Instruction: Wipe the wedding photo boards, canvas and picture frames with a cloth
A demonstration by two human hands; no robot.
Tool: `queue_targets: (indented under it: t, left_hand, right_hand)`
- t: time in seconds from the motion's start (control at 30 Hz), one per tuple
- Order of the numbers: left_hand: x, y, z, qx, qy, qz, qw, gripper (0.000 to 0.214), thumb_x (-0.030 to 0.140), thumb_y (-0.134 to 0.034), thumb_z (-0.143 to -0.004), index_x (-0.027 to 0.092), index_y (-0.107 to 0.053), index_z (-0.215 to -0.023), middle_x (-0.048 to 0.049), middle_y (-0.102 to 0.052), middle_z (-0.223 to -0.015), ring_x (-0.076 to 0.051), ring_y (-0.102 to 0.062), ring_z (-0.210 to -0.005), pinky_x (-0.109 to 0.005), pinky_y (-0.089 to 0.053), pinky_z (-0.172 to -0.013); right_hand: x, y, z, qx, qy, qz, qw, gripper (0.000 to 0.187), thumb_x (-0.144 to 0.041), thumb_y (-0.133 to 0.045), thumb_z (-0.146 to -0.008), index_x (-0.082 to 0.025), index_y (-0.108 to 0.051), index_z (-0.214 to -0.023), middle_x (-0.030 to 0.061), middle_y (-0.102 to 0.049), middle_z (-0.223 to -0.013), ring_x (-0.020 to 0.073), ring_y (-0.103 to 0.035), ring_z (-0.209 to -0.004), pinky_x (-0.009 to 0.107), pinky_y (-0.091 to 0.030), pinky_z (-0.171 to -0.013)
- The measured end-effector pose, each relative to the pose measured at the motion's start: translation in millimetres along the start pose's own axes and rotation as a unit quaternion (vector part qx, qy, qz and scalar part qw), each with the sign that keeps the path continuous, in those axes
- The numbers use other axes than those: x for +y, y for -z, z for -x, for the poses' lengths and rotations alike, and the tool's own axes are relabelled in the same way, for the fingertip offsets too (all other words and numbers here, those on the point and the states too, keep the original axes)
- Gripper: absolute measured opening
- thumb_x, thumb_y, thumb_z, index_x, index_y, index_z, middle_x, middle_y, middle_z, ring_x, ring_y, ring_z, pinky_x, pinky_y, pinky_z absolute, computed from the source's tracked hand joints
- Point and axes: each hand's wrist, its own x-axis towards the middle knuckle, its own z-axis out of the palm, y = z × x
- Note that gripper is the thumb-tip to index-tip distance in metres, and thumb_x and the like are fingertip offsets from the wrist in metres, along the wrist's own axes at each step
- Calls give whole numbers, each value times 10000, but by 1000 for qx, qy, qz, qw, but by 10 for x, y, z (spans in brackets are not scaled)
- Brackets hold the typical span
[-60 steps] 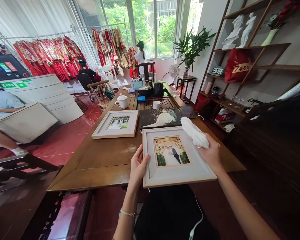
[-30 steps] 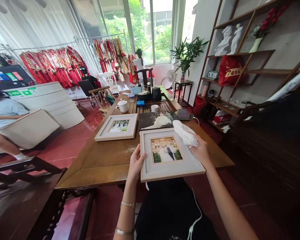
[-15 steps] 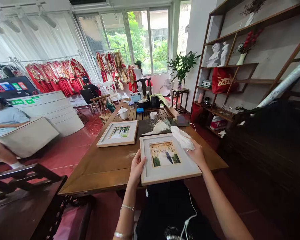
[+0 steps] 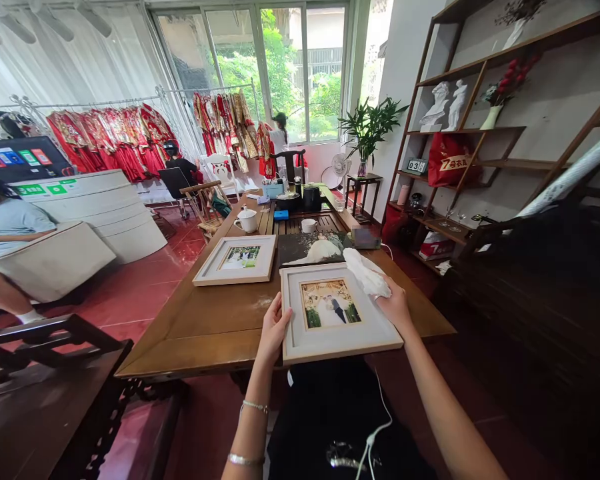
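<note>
I hold a light wooden picture frame (image 4: 337,337) with a wedding photo over the near edge of a brown wooden table (image 4: 215,327). My left hand (image 4: 275,330) grips the frame's left edge, fingers curled around it. My right hand (image 4: 394,305) is at the frame's upper right corner, closed on a crumpled white cloth (image 4: 366,275) that rests on the frame. A second framed photo (image 4: 236,259) lies flat on the table to the left. A dark unframed wedding print (image 4: 314,248) lies just beyond my frame.
A white teapot (image 4: 247,219), cup (image 4: 309,225) and tea set sit at the table's far end. A dark bench (image 4: 50,347) stands at left, wooden shelves (image 4: 480,133) at right. A seated person (image 4: 5,233) is far left; others stand by racks of red garments (image 4: 110,140).
The view lifted and pulled back, so the frame sits smaller and lower in view. My hands keep the same hold; the cloth stays at the frame's upper right corner.
</note>
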Motion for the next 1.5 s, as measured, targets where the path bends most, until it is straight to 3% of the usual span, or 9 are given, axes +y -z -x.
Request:
queue_targets:
  t: [0.23, 0.53, 0.67, 0.8, 0.93, 1.13, 1.23, 1.33, 1.5]
  left_hand:
    - [-4, 6, 12, -2, 3, -9, 1000, 659, 168, -623, -819, 181, -357, -1421, -107, -395, -1485, -244, -382, -1366, -364, -350, -1118]
    - [30, 6, 31, -7, -5, -30, 1000, 660, 216, -648, -806, 190, -383, -1410, -98, -369, -1502, -261, -356, -1380, -369, -352, -1112]
    - [1, 32, 16, -16, -14, -27, 999, 662, 243, -674, -784, 212, -415, -1393, -88, -380, -1497, -263, -383, -1365, -368, -364, -1104]
    - [-50, 78, -19, -20, -26, -36, 999, 650, 298, -683, -779, 202, -445, -1376, -91, -360, -1504, -271, -362, -1377, -384, -320, -1128]
    - [-66, 86, -17, -14, -29, -45, 998, 629, 318, -663, -798, 197, -448, -1376, -88, -324, -1519, -270, -341, -1387, -388, -297, -1137]
    - [-36, 54, 16, -5, -14, -54, 998, 605, 262, -629, -825, 203, -426, -1392, -75, -338, -1513, -245, -339, -1390, -354, -302, -1138]
    - [-27, 41, 16, -7, -11, -54, 998, 576, 272, -626, -827, 219, -454, -1374, -60, -363, -1502, -245, -340, -1390, -353, -323, -1129]
    - [-25, 34, 16, -14, -10, -46, 999, 581, 278, -623, -824, 221, -451, -1376, -56, -376, -1497, -249, -364, -1378, -359, -341, -1120]
    - [-20, 20, 27, -9, -5, -29, 1000, 584, 257, -619, -815, 209, -453, -1372, -72, -405, -1482, -255, -392, -1361, -375, -349, -1115]
  right_hand:
    - [-155, 85, -218, -27, 72, 59, 995, 604, -99, -411, -645, -192, -591, -1214, 88, -644, -1207, 252, -555, -1140, 396, -440, -947]
    - [-649, -267, -647, -248, 106, 179, 946, 675, 13, -455, -632, -198, -586, -1260, 88, -582, -1321, 272, -439, -1280, 514, -225, -1104]
    - [-930, -563, -581, -298, 77, 205, 929, 715, 21, -448, -672, -172, -492, -1359, 128, -533, -1369, 310, -398, -1309, 542, -267, -1069]
    - [-1237, -739, -263, -345, 79, 199, 914, 688, 9, -429, -707, -202, -492, -1359, 127, -532, -1370, 343, -401, -1305, 608, -300, -1023]
    - [-1367, -552, 116, -394, 113, 162, 898, 699, -2, -419, -705, -231, -489, -1362, 89, -512, -1397, 309, -357, -1343, 599, -234, -1076]
    - [-1156, 286, 370, -456, 190, 56, 868, 783, 43, -376, -590, -270, -566, -1282, 0, -541, -1374, 202, -374, -1341, 499, -165, -1153]
    - [-986, 575, 388, -429, 187, 76, 880, 755, 37, -375, -603, -283, -589, -1253, -3, -576, -1334, 193, -416, -1312, 475, -200, -1151]
    - [-799, 609, 341, -366, 166, 140, 905, 715, 29, -377, -611, -267, -610, -1219, 20, -594, -1310, 223, -398, -1324, 531, -175, -1144]
    - [-580, 255, -70, -283, 77, 154, 943, 743, 8, -374, -616, -197, -520, -1315, 99, -515, -1387, 289, -350, -1351, 634, -198, -1084]
